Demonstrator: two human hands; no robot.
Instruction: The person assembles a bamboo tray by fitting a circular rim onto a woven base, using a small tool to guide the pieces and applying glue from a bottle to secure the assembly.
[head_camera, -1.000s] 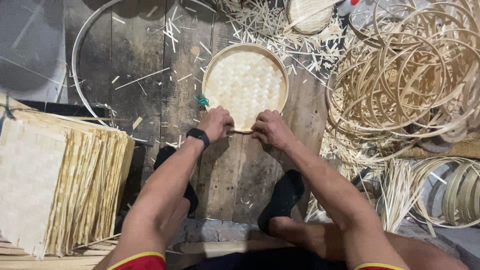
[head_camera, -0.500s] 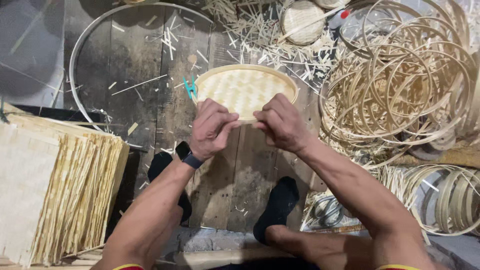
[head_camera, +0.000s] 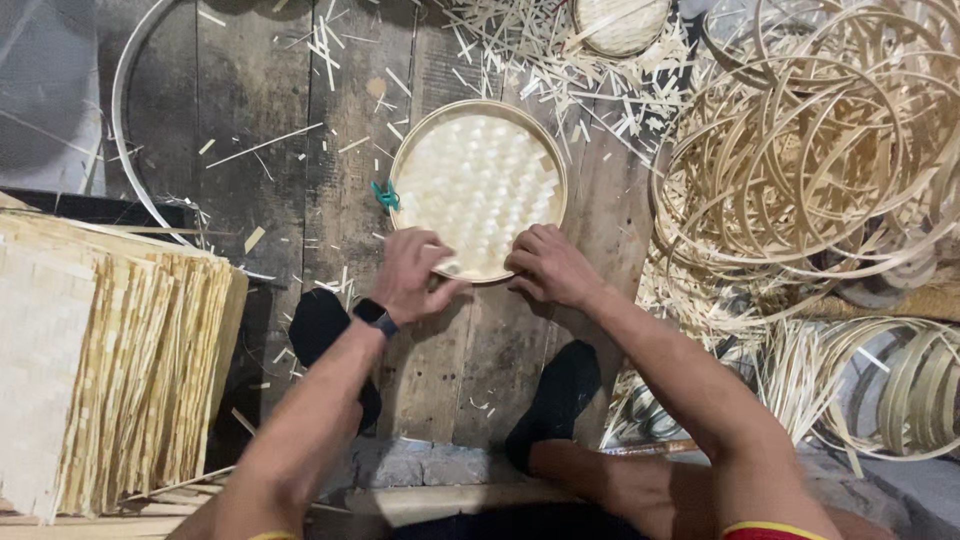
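Note:
A round woven bamboo tray (head_camera: 480, 185) lies flat on the dark wooden floor, with a small teal clip (head_camera: 384, 195) on its left rim. My left hand (head_camera: 410, 275) grips the tray's near rim, fingers curled over the edge, a black watch on the wrist. My right hand (head_camera: 550, 265) presses on the near rim just to the right, fingers bent on the edge. Both feet in black socks rest on the planks below the hands.
A thick stack of flat woven bamboo mats (head_camera: 100, 360) stands at the left. A heap of bamboo hoops (head_camera: 820, 150) fills the right side. A large hoop (head_camera: 125, 130) lies at top left. Bamboo shavings (head_camera: 560, 50) and another small woven tray (head_camera: 620, 22) lie beyond.
The tray was tipped up toward me half a second ago and now lies flat again. Both hands stayed on its near rim.

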